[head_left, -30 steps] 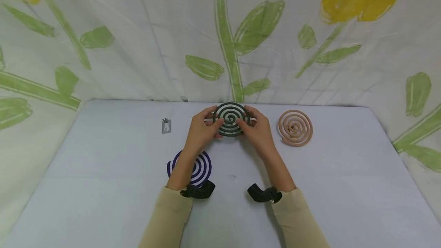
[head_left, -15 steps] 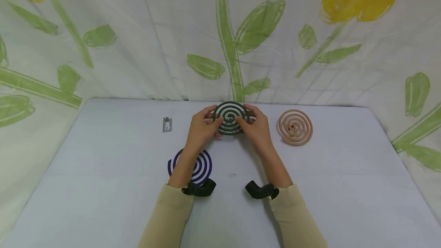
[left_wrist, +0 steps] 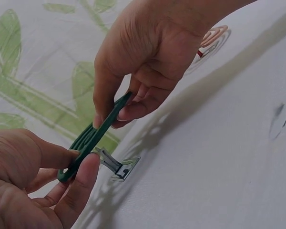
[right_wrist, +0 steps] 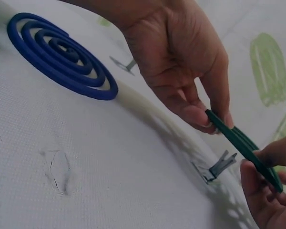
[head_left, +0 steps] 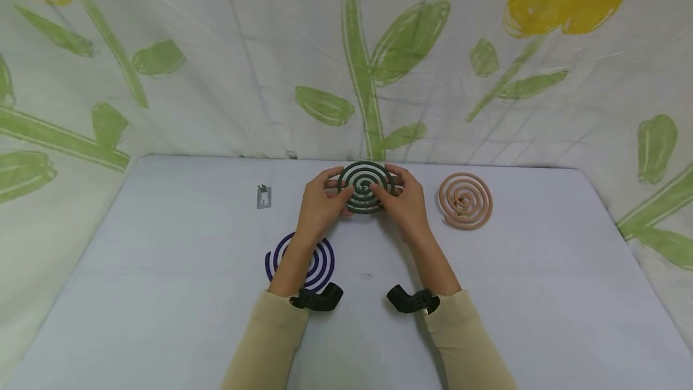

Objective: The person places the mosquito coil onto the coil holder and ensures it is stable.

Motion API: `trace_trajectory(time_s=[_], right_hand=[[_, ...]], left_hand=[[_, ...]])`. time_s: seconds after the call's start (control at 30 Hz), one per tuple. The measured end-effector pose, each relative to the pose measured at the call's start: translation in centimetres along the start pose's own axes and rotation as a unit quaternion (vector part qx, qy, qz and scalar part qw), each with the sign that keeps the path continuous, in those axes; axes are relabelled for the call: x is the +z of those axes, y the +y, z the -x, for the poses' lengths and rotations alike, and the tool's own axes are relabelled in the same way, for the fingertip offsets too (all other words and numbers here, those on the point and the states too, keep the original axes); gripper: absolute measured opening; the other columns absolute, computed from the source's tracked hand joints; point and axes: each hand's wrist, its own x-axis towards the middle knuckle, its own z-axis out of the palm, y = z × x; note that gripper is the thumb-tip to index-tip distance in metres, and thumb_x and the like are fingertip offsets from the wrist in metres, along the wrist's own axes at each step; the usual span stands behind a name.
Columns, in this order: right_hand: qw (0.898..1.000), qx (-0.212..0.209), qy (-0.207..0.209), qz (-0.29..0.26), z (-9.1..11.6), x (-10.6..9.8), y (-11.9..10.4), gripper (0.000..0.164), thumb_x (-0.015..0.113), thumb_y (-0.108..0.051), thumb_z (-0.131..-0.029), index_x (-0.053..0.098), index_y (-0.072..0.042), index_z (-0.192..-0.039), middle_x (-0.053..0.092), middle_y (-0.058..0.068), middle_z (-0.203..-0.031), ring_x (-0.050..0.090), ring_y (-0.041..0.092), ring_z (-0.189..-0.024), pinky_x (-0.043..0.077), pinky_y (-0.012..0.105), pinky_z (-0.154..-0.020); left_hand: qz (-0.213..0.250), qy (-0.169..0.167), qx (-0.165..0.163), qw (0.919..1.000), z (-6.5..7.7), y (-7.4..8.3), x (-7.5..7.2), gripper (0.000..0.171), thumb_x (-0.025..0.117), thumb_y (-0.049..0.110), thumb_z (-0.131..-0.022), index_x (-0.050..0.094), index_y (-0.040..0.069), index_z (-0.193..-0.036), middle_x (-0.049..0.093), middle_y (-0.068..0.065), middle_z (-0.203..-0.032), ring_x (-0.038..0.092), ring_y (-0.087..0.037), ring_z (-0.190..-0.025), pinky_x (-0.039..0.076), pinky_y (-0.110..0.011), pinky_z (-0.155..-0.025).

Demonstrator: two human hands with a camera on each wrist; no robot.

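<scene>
A dark green mosquito coil (head_left: 365, 187) is held tilted above the table, near its back edge. My left hand (head_left: 318, 202) pinches its left rim between thumb and fingers. From the other side, my right hand (head_left: 407, 202) pinches the right rim, thumb tip on the front face. In the left wrist view a metal coil stand (left_wrist: 126, 169) with an upright prong sits on the table just under the coil; whether prong and coil touch, I cannot tell. The right wrist view shows the same stand (right_wrist: 207, 172).
A blue-purple coil (head_left: 328, 257) lies flat, partly covered by my left forearm. Off to the right is a light brown coil (head_left: 464, 201), with metal showing near its centre. Another small metal stand (head_left: 264, 197) lies at the back left. Behind the table (head_left: 541, 257) hangs a flower-patterned cloth (head_left: 260, 77).
Both hands keep their pinch on the green coil and hardly move. The whole view shifts very slightly.
</scene>
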Motion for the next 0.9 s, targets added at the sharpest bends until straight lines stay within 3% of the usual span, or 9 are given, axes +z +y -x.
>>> trace_trajectory(time_s=[0.27, 0.53, 0.9], right_hand=[[0.999, -0.023, 0.007, 0.027, 0.27, 0.25, 0.00, 0.058, 0.079, -0.015, -0.095, 0.058, -0.010, -0.149, 0.066, 0.020, -0.127, 0.069, 0.020, -0.096, 0.055, 0.015, -0.072], [0.999, -0.022, 0.010, 0.037, 0.17, 0.32, 0.16, 0.055, 0.080, -0.014, -0.094, 0.060, -0.010, -0.146, 0.066, 0.020, -0.123, 0.067, 0.018, -0.093, 0.054, 0.015, -0.070], [0.999, -0.006, 0.009, 0.038, 0.07, 0.05, 0.26, 0.059, 0.078, -0.014, -0.096, 0.056, -0.013, -0.150, 0.064, 0.019, -0.128, 0.069, 0.025, -0.102, 0.055, 0.015, -0.073]], left_hand=[[-0.004, 0.015, 0.000, 0.9999, 0.38, -0.09, -0.05, 0.054, 0.071, 0.003, -0.098, 0.057, 0.008, -0.150, 0.068, -0.021, -0.125, 0.075, -0.029, -0.089, 0.067, -0.039, -0.062], [-0.015, 0.013, 0.002, 0.9998, 0.24, -0.36, -0.10, 0.055, 0.071, 0.004, -0.098, 0.057, 0.008, -0.151, 0.069, -0.021, -0.125, 0.075, -0.028, -0.089, 0.067, -0.037, -0.061], [-0.027, 0.018, 0.007, 0.9995, -0.01, -0.40, 0.47, 0.052, 0.072, 0.005, -0.098, 0.059, 0.010, -0.148, 0.070, -0.021, -0.123, 0.076, -0.027, -0.085, 0.066, -0.036, -0.059]])
